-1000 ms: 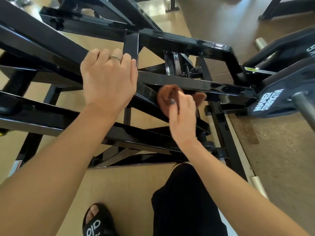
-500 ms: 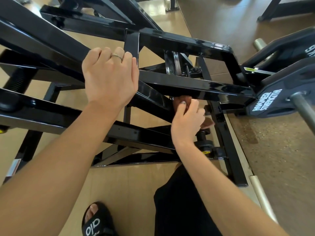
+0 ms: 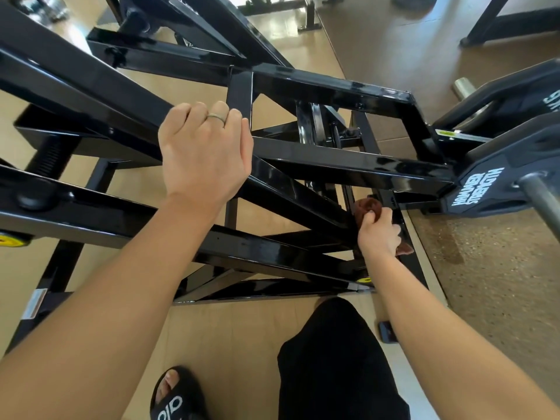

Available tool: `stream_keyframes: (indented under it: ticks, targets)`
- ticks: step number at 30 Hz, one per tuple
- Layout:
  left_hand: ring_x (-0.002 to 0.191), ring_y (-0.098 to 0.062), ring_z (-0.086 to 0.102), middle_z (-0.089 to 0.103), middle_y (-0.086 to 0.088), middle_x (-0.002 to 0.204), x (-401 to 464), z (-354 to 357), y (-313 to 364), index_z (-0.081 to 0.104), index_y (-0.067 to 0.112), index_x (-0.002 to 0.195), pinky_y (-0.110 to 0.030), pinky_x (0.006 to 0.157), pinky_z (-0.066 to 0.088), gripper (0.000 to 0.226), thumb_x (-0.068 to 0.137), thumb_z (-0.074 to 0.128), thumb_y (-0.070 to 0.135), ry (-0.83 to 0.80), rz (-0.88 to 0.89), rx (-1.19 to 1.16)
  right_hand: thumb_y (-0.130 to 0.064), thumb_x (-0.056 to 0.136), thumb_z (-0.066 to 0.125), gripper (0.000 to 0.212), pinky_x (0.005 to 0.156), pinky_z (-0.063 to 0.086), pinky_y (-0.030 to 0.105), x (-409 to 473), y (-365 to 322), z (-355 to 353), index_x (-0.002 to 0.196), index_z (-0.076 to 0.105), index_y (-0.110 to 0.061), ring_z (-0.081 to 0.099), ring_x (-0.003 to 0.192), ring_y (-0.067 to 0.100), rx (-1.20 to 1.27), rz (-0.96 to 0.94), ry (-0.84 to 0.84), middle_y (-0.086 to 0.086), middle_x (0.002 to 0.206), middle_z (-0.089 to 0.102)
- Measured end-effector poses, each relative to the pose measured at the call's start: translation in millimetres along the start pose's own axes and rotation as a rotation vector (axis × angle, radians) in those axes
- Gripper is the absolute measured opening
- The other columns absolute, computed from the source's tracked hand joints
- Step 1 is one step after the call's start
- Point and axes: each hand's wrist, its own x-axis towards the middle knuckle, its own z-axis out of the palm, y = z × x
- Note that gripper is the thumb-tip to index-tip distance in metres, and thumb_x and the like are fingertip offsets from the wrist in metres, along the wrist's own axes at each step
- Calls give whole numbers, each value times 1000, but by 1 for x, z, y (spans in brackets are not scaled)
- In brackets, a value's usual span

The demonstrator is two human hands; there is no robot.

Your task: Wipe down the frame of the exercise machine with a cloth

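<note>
The exercise machine's glossy black frame (image 3: pixel 348 165) fills the upper half of the view with crossing beams. My left hand (image 3: pixel 204 154) grips a slanted upper beam, fingers curled over its far edge, a ring on one finger. My right hand (image 3: pixel 378 234) reaches low under the beams on the right and grips a bunched brown cloth (image 3: pixel 366 207), pressing it against a lower black frame bar near the floor. A corner of the cloth hangs out below the hand.
A black weight plate (image 3: pixel 485 183) with white lettering sits on a metal sleeve (image 3: pixel 545 204) at the right. My black-trousered leg (image 3: pixel 333 359) and sandalled foot (image 3: pixel 175 398) stand on the tan floor. Other black machine bases lie at the top.
My right hand has carried the cloth down and to the right, from the middle crossbeam to a lower frame bar near the floor. My left hand has kept its grip.
</note>
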Motion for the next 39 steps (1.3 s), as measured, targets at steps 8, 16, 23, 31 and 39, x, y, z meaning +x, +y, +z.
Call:
stream_keyframes:
  ticks: [8, 16, 23, 31, 39]
  targets:
    - [74, -28, 61, 62, -10, 76, -1, 1, -1, 65, 7, 83, -40, 76, 45, 50, 111, 30, 30, 43, 18, -2, -52, 102, 32, 36, 69, 40, 21, -119, -59, 20, 122, 48, -28, 54, 97, 19, 282, -368, 114, 5, 114, 52]
    - [77, -30, 62, 64, -11, 78, -2, 1, 0, 66, 7, 85, -41, 79, 45, 52, 111, 28, 31, 40, 28, -53, -39, 107, 38, 37, 90, 53, 49, -31, -1, 5, 139, 44, -21, 57, 114, 36, 53, -193, 92, 17, 129, 53]
    - [69, -24, 57, 61, -5, 74, -3, 5, -1, 66, 11, 81, -37, 73, 44, 47, 109, 33, 28, 138, 68, -8, -38, 109, 34, 43, 107, 43, 59, 11, -17, -6, 148, 37, -21, 44, 130, 47, 15, 128, -67, 26, 145, 41]
    - [72, -25, 61, 64, -7, 76, -4, 6, 0, 66, 10, 80, -37, 74, 46, 47, 110, 35, 30, 147, 59, -9, -61, 94, 24, 45, 67, 41, 20, -148, -79, 17, 119, 48, -32, 53, 94, 12, 303, -499, 102, -2, 107, 51]
    - [74, -25, 59, 64, -7, 79, -4, 3, 0, 66, 10, 83, -39, 76, 45, 50, 111, 29, 29, 127, 48, -18, -36, 108, 38, 34, 88, 52, 43, -72, -33, 1, 134, 50, -18, 57, 111, 33, 155, -328, 106, 13, 120, 54]
